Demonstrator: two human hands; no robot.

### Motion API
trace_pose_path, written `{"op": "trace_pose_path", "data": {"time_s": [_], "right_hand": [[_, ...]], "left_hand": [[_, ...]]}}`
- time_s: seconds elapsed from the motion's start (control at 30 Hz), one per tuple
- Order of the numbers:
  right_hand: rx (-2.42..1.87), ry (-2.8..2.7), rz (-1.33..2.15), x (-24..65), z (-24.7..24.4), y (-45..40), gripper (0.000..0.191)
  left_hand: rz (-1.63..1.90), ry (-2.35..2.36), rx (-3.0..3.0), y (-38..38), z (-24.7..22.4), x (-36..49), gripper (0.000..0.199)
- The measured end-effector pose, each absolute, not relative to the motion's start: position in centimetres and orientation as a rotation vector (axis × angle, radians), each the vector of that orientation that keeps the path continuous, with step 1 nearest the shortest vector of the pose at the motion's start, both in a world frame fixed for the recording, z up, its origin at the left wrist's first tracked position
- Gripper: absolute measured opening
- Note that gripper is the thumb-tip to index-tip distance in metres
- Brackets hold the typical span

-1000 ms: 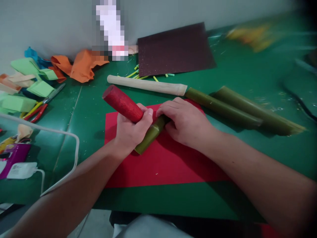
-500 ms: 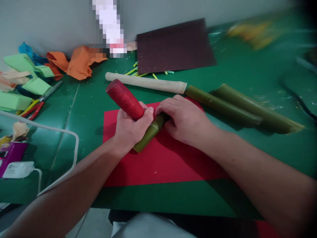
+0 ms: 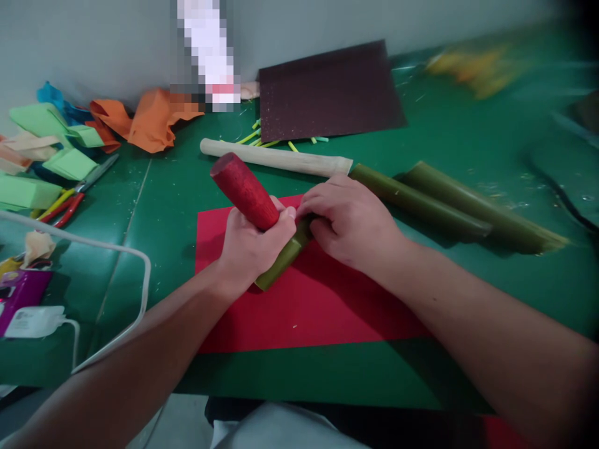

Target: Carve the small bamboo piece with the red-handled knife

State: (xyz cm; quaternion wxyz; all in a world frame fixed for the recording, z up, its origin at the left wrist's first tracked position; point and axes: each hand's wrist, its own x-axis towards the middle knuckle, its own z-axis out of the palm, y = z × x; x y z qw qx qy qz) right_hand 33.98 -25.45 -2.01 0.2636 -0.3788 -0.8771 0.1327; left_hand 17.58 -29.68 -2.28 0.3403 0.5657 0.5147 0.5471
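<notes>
- Your left hand (image 3: 257, 243) is wrapped around the red cylinder (image 3: 244, 190), which tilts up and away to the left; its lower end is hidden in your fist, so I can't tell what it bears on.
- Your right hand (image 3: 353, 218), just beside the left, has its fingers curled on the far end of the green bamboo piece (image 3: 282, 264).
- For good control, I'd pin that piece firmly with the right; round stock likely wants to roll. Small, even pressure from the left; mind the right fingertips, very near your left thumb.
- Bamboo piece lies aslant: near end sticks out below your left hand, far end passes under your right.
- Red sheet (image 3: 299, 324) spreads on the counter (image 3: 163, 249) beneath both hands.
- Just beyond your hands: pale stick (image 3: 276, 159).
- Beyond your right hand, off to the right: two green lengths (image 3: 421, 202), overlapping.
- Farthest: dark sheet (image 3: 327, 93).
</notes>
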Motion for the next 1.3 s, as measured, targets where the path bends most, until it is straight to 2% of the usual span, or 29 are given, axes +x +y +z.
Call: {"op": "trace_pose_path", "data": {"time_s": [0.1,0.3,0.53,0.87,1.3], "right_hand": [[-1.040,-2.407,0.254,33.4,-2.0,-25.3,0.019],[-1.123,-2.526,0.127,32.3,-2.0,-25.2,0.027],[-1.155,-2.608,0.170,31.5,-1.6,-24.4,0.024],[-0.921,-2.477,0.317,31.4,-2.6,-24.1,0.029],[-0.954,-2.451,0.279,31.2,-2.8,-24.0,0.028]], "left_hand": [[1.397,1.328,1.533,-29.8,-2.3,17.6,0.025],[1.395,1.332,1.576,-29.9,-2.2,17.3,0.023],[1.335,1.436,1.464,-29.8,-1.9,16.9,0.019],[1.364,1.485,1.407,-29.5,-1.8,17.4,0.022],[1.389,1.477,1.465,-29.6,-2.0,17.4,0.026]]}}
